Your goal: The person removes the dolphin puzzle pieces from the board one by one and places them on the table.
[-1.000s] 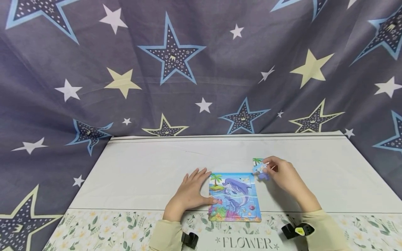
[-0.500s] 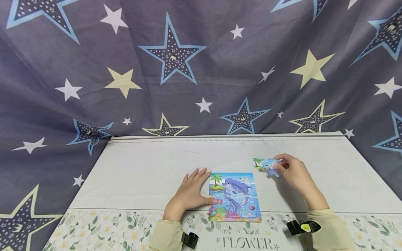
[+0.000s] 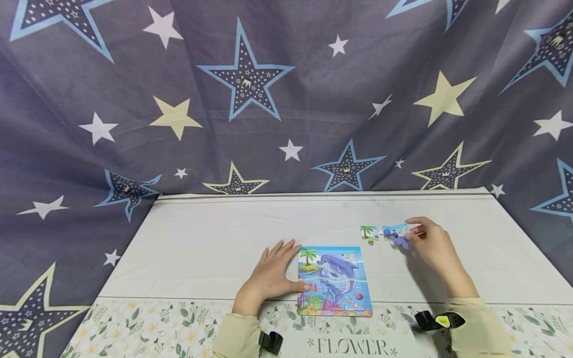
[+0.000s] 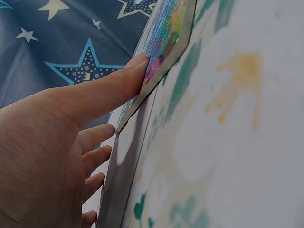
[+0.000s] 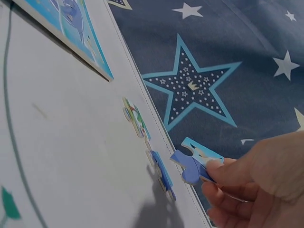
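A square dolphin jigsaw board lies flat at the front of the table. My left hand spreads beside it, thumb over its left edge and the other fingers near its upper left corner. Farther back and to the right, my right hand pinches a blue and purple puzzle piece between thumb and fingers, raised above the table in the right wrist view. Below it a dark blue piece lies on the cloth. Close to that one is a palm tree piece.
A pale cloth covers the table, with a floral strip and the word FLOWER along the front. Behind hangs a dark curtain patterned with stars. Each wrist wears a black camera mount, such as the right mount.
My right hand has moved right with its puzzle piece, uncovering the palm tree piece and the dark blue piece beside it. The left hand and board stay in place.
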Demonstrator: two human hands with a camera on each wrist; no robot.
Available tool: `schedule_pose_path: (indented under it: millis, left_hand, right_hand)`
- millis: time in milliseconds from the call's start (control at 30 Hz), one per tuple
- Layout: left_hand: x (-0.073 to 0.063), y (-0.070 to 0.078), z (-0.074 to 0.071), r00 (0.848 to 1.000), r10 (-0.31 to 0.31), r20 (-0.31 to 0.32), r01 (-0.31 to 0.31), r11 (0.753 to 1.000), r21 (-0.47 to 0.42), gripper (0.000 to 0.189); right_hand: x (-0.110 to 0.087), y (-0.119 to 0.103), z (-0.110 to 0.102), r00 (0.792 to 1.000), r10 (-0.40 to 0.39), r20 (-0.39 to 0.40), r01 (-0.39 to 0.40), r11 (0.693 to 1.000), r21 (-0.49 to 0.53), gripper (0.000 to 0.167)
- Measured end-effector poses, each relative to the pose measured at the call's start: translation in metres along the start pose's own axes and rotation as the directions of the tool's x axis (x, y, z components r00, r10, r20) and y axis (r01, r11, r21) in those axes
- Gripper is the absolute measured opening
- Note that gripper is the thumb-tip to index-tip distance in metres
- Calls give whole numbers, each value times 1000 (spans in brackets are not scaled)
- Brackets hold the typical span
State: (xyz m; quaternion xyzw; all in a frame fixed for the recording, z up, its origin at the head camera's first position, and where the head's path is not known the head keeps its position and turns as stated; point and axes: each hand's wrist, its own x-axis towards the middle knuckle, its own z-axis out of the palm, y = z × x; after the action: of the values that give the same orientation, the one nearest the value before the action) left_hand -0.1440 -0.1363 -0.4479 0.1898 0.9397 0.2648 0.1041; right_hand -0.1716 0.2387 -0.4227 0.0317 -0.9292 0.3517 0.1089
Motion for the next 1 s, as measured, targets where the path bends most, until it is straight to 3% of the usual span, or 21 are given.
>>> schedule_pose_path:
  millis: [367,667,1000]
  left_hand:
    - [-1,0,-2,1000,1,1,-1,1000,-3,98]
    - [-1,1,-2,1000,-4,-17,4,1000,-8,99]
    - [-1,1,0,1000,-3,-5,3,1000,-11,100]
  right_hand:
    - [2,14,-7,998,39,-54,-40,999,0,42]
    - [2,24,-11,985,136,-103,-140,990,-26,40]
    - [0,32,-5,980,187,-73,-189,982,-14,39]
